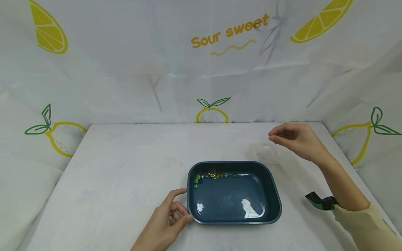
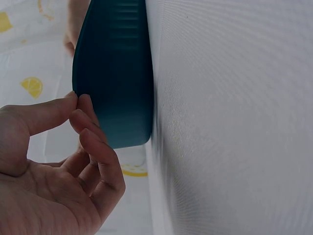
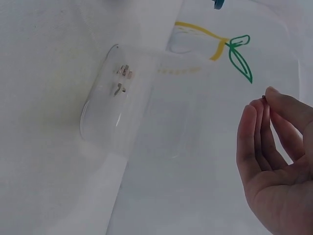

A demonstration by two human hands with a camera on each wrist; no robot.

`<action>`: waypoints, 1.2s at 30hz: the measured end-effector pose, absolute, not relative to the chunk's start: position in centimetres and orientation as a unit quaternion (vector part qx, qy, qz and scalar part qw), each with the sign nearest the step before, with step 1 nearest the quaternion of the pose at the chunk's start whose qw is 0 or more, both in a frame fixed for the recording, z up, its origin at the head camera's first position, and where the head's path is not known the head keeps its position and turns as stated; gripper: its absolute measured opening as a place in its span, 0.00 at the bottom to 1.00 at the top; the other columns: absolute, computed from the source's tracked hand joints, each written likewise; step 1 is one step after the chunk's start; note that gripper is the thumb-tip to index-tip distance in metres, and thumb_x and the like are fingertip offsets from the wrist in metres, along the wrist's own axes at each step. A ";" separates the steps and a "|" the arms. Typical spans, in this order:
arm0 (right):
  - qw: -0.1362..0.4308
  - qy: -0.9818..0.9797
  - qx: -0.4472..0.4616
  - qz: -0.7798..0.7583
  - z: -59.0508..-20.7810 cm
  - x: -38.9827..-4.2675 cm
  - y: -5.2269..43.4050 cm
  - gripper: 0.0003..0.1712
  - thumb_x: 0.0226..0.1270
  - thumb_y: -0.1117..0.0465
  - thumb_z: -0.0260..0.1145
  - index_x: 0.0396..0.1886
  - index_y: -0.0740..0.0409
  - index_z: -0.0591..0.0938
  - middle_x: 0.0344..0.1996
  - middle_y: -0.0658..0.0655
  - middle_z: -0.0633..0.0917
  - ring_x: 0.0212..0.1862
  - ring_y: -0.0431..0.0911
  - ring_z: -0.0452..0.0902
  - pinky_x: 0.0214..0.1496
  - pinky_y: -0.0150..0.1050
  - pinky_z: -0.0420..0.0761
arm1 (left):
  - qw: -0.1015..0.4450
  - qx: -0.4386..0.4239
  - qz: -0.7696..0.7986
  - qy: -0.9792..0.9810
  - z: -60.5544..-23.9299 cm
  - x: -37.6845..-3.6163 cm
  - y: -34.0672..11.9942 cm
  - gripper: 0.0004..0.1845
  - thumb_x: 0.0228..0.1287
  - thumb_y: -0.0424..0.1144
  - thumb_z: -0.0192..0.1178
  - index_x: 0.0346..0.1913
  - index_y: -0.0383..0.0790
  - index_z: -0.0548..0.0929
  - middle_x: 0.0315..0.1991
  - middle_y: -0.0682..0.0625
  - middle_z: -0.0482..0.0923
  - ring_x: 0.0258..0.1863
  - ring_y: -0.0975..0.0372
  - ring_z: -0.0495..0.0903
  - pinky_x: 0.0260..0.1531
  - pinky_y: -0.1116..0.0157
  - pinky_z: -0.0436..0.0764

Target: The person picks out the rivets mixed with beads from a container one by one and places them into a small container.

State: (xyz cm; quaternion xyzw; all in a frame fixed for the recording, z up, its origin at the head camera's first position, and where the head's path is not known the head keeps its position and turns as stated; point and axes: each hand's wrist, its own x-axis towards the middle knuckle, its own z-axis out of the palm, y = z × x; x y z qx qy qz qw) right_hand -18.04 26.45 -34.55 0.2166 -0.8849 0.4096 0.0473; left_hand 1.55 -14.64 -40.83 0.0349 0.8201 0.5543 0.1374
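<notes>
"Tray point(image 1: 220, 198), one: dark blue-green, rectangular with rounded corners, standing level on the table point(image 1: 125, 167). Contents?"

"Marbles point(image 1: 198, 177), about a dozen, glass: green, blue, amber and pale. Strung along the tray's far wall and round into its far left corner; one brownish example lies a little apart toward the right. Gold pieces point(image 1: 213, 176), small, among them by the far wall."

"Left hand point(image 1: 163, 223)?"

"At the tray's left side, near the front left corner. Grip clamped on the rim, thumb and fingers meeting the edge."

"Right hand point(image 1: 296, 141)?"

"Raised beyond the tray's far right corner. Grip together at thumb and fingertips, pinching a tiny dark piece point(image 3: 264, 97); kind too small to tell."

"Anything near it?"

"Container point(image 1: 267, 155), one, transparent, just beside the tray's far right corner. A few small metallic bits point(image 3: 122, 78) show within it in the right wrist view."

"Remainder?"

"Sleeve point(image 1: 364, 223), pale yellow, right of the tray; strap point(image 1: 321, 202), black and green, hanging at its cuff. Backdrop point(image 1: 125, 97), white, behind the tray, printed with lemons and 'Sour sweet'."
</notes>
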 end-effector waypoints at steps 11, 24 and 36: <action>0.020 -0.898 0.226 0.378 -35.9 -18.6 26.9 0.08 0.69 0.69 0.76 0.46 0.59 0.92 0.38 0.56 0.93 0.36 0.32 0.86 0.43 0.20 0.84 | 0.140 0.031 0.556 0.818 -40.8 1.6 -14.6 0.37 0.70 0.42 0.75 0.77 0.45 0.70 0.37 0.55 0.86 0.28 0.71 0.78 0.32 0.71 0.82; 0.027 -0.910 0.222 0.349 -36.3 -18.7 27.1 0.07 0.69 0.70 0.76 0.46 0.62 0.92 0.40 0.60 0.94 0.37 0.30 0.86 0.44 0.16 0.81 | 0.143 0.034 0.556 0.818 -40.9 1.5 -14.7 0.37 0.71 0.42 0.74 0.77 0.44 0.69 0.37 0.55 0.86 0.28 0.71 0.78 0.31 0.71 0.82; 0.034 -0.917 0.232 0.323 -37.1 -18.8 27.1 0.06 0.69 0.69 0.77 0.44 0.60 0.92 0.38 0.57 0.93 0.36 0.33 0.85 0.42 0.17 0.81 | 0.143 0.034 0.553 0.820 -40.9 1.5 -14.7 0.37 0.70 0.43 0.75 0.77 0.44 0.69 0.36 0.55 0.86 0.28 0.71 0.78 0.31 0.71 0.82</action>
